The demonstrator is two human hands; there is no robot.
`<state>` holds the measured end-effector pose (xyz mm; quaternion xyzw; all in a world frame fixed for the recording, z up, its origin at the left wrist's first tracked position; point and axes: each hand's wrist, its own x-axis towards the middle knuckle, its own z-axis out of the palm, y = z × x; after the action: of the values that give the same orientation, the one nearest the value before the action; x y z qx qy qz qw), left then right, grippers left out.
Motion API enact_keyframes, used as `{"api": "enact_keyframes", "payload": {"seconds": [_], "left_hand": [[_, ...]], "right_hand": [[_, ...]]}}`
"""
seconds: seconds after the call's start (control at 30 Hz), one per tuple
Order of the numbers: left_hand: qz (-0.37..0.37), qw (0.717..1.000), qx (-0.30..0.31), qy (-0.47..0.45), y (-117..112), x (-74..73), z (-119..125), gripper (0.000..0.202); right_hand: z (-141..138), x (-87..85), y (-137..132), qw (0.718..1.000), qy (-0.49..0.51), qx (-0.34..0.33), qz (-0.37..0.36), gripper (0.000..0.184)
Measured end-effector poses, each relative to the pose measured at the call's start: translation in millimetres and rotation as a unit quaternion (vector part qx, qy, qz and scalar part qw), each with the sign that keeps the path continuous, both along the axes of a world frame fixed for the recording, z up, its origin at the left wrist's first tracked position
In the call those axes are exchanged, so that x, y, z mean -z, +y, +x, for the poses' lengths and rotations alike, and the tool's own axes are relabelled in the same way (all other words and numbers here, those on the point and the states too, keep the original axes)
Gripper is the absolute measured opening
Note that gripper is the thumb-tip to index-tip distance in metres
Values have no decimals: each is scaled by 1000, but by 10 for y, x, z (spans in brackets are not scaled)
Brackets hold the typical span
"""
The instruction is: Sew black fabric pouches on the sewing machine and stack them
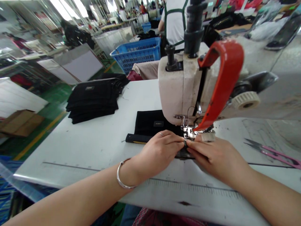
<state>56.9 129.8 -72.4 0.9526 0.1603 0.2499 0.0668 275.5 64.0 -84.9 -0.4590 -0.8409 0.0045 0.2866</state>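
Note:
A black fabric panel (pixel 147 121) with a small label lies under the presser foot (pixel 188 131) of a sewing machine (pixel 172 91). Along its near edge runs a black strip (pixel 135 138) with a yellowish line, which looks like a zipper. My left hand (pixel 162 147), wearing a ring and a bangle, presses the fabric just left of the foot, fingers together. From the right, my right hand (pixel 213 153) pinches the fabric's near edge, its fingertips almost meeting the left ones. The fabric between the fingertips is mostly hidden.
Folded black fabric pieces (pixel 94 99) are stacked at the table's left. Pink-handled thread snips (pixel 272 152) lie at right. A red lever guard (pixel 225 78) juts from the machine. Behind the table stand a blue crate (pixel 138 51) and a seated person (pixel 175 22).

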Motion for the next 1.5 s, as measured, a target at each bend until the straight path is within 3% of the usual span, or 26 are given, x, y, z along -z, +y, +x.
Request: {"api": "enact_keyframes", "payload": {"seconds": [0.3, 0.5, 0.63, 0.73, 0.87, 1.03, 1.23, 1.37, 1.5], "left_hand": [[-34, 999, -5, 8, 116, 32, 12, 20], [-61, 998, -9, -28, 188, 63, 44, 12], [-38, 999, -9, -25, 274, 25, 40, 17], [-58, 997, -34, -35, 365, 15, 10, 14], [-66, 996, -28, -49, 422, 16, -30, 13], [-37, 998, -30, -28, 360, 21, -20, 13], [-114, 982, -110, -103, 325, 80, 41, 8], [-85, 988, -79, -102, 284, 82, 38, 7], [-29, 999, -14, -30, 183, 39, 2, 13]], "right_hand": [[-5, 54, 32, 999, -25, 19, -5, 18], [3, -11, 35, 999, -8, 35, -10, 17], [70, -79, 45, 996, 17, 92, -1, 15], [121, -89, 74, 989, -12, 141, -38, 22], [159, -87, 87, 980, -86, 156, -92, 31], [134, -94, 61, 991, -81, 101, -33, 33], [61, 31, 165, 993, -51, 102, 0, 17], [42, 36, 231, 989, -68, 122, 52, 16], [53, -38, 193, 992, -64, 107, 36, 18]]}}
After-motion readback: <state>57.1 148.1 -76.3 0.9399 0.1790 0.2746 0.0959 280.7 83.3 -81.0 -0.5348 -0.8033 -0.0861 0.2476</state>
